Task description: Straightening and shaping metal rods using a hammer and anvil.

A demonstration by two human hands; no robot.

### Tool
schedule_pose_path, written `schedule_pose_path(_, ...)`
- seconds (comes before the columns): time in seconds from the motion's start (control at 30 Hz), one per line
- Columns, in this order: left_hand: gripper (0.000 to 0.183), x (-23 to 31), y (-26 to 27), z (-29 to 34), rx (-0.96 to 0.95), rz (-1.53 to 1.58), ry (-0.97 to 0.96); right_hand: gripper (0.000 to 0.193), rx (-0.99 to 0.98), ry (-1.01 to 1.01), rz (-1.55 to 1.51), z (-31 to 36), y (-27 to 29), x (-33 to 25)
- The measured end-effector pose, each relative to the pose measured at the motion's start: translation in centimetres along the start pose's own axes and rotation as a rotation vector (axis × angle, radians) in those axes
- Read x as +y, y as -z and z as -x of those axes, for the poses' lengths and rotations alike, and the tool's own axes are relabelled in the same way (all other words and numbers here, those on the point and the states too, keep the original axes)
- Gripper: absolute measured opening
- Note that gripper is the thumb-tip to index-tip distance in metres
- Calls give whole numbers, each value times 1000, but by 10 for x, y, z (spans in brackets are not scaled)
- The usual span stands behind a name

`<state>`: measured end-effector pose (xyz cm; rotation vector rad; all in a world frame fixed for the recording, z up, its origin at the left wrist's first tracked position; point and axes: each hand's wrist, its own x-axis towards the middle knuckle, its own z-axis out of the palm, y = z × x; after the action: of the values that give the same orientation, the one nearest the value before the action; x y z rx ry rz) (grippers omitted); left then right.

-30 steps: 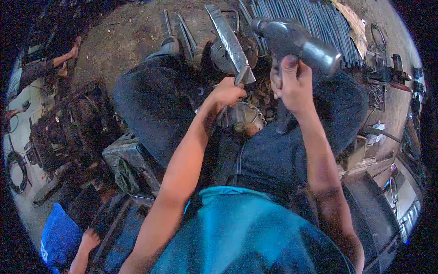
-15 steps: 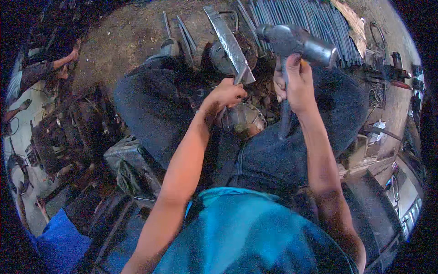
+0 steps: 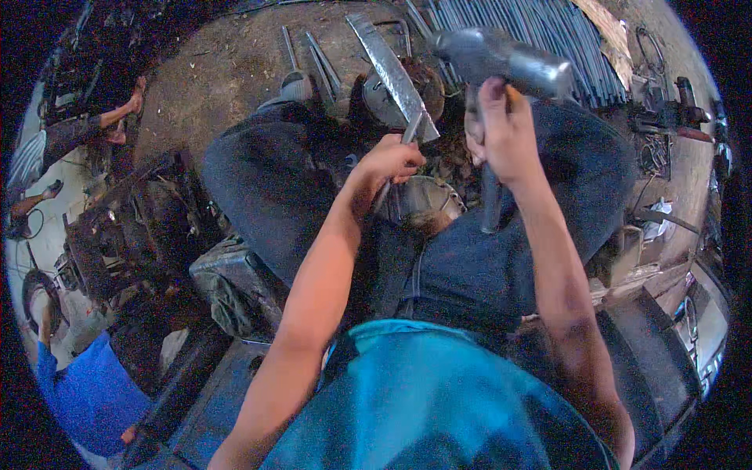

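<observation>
My left hand (image 3: 389, 160) is closed round the narrow tang of a long, flat blade blank (image 3: 389, 70). The blade slants away toward the far left, with a bright, hammer-marked face, over a round metal block (image 3: 382, 102). My right hand (image 3: 505, 137) grips the handle of a heavy hammer (image 3: 505, 64), thumb along it near the head. The hammer head is raised to the right of the blade, apart from it. Between my knees, below the left hand, lies a round metal piece (image 3: 427, 196), partly hidden.
Beyond my right knee lies a bundle of thin metal rods (image 3: 525, 47). Tongs (image 3: 323, 63) rest by my left foot. Tools (image 3: 681, 117) crowd the right side. At left are a co-worker in blue (image 3: 102, 384), another person's leg (image 3: 117, 113) and a dark box (image 3: 235, 274).
The hammer in my right hand has shifted slightly up and to the left. My left hand and the blade are nearly still. The blue-clad co-worker at lower left shows more, one arm included.
</observation>
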<state>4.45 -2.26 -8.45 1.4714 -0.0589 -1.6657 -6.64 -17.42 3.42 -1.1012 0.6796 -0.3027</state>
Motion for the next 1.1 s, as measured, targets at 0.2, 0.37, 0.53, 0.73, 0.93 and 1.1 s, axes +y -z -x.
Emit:
schedule_pose_path(0.2,18,-13,-9,-16,156,-312,14,45,85,-421,780,-33,32,93)
schedule_pose_path(0.37,17,-18,8,-16,132,-300,-158,46,87,-342,217,-23,20,35)
schedule_pose_path(0.53,23,-14,10,-21,35,-455,-75,45,83,-155,128,-3,9,14)
schedule_pose_path(0.73,24,-32,6,-38,311,-279,-339,39,-21,-330,400,-34,13,71)
schedule_pose_path(0.93,35,5,-21,24,599,-1054,-266,38,-11,-83,57,-5,-8,-7)
schedule_pose_path(1.1,31,1,-36,24,622,-1051,-158,36,17,75,683,-13,11,54)
